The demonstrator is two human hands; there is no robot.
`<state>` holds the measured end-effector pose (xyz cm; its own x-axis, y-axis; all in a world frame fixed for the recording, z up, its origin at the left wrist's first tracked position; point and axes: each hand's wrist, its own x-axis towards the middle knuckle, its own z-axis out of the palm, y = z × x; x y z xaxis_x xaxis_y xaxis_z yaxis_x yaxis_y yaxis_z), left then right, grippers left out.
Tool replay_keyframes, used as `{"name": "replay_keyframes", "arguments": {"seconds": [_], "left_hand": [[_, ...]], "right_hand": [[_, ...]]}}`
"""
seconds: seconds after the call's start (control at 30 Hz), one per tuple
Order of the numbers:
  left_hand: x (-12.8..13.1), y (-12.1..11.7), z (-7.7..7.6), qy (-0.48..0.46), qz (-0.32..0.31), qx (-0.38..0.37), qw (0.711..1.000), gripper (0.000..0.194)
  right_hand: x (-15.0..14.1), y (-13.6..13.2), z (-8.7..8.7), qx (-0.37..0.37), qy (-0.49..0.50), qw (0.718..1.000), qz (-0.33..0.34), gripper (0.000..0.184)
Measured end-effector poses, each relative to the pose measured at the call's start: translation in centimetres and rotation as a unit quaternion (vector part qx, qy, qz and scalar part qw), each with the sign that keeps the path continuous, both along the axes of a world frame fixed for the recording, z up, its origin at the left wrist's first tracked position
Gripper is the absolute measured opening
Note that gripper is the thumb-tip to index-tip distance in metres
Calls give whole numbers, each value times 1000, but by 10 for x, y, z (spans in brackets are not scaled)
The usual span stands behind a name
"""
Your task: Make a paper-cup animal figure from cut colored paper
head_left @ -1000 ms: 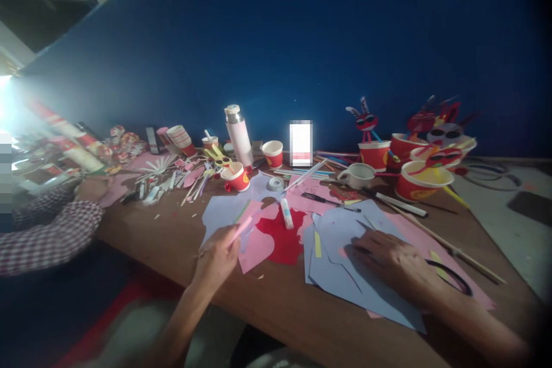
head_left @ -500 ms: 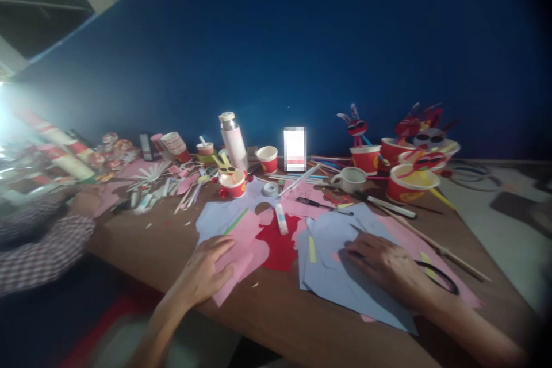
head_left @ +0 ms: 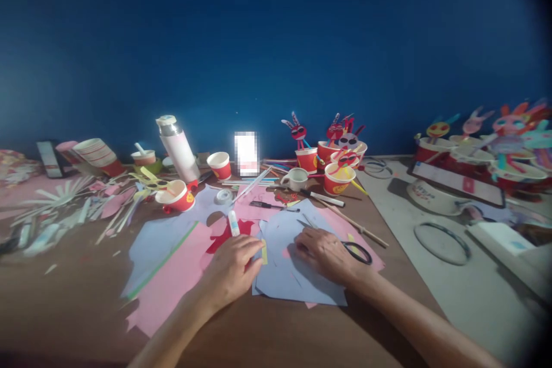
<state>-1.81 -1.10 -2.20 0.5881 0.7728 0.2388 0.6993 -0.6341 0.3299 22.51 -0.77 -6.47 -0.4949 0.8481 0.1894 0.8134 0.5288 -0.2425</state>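
My left hand (head_left: 236, 264) rests low over the table with its fingers stretched out, fingertips beside a small yellow strip (head_left: 264, 252) on the light blue paper (head_left: 297, 284). Pink paper (head_left: 172, 279) with a green edge lies left of and partly under that forearm. On the blue sheets, my right hand (head_left: 321, 250) lies with curled fingers. A pointed blade of scissors (head_left: 306, 221) sticks out past its knuckles, and a black loop, seemingly their handle, shows by the wrist. Most of the grip is hidden beneath the hand. A glue stick (head_left: 233, 223) lies on red paper (head_left: 245, 229) beyond my left hand.
A white flask (head_left: 179, 149), red paper cups (head_left: 219, 165) and a grey mug (head_left: 295, 179) stand behind. Tape (head_left: 223, 196), a black pen (head_left: 273, 206) and a wooden stick (head_left: 362, 225) lie nearer. Cups with paper figures (head_left: 340, 178) stand right; paper scraps and white strips (head_left: 60, 195) spread left.
My view has turned right. My left hand has left the pink paper and moved right to the blue sheets. More of the green-edged paper shows. My right hand stays on the blue sheets.
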Motion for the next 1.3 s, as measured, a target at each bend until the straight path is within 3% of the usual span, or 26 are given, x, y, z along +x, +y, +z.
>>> {"name": "replay_keyframes", "arguments": {"seconds": [0.13,0.3,0.67,0.8,0.97,1.1,1.3], "left_hand": [[28,20,4,-42,-38,0,998,20],[45,39,-2,-137,11,-2,990,19],[47,24,-37,-229,18,-101,968,21],[48,22,-36,-193,0,-74,978,21],[48,15,-28,-71,-33,-2,997,21],[47,2,-20,10,-47,-5,999,21],[49,-26,-17,57,-60,-18,996,16]], "right_hand": [[2,-1,3,-20,3,1000,-2,7],[3,1,6,-43,5,999,-19,10],[5,1,22,-52,-12,998,-31,16],[3,0,18,-47,-13,998,-31,15],[3,2,8,-39,3,999,-17,11],[2,3,-1,-29,20,999,-8,11],[4,3,-1,-28,36,999,20,14]]}}
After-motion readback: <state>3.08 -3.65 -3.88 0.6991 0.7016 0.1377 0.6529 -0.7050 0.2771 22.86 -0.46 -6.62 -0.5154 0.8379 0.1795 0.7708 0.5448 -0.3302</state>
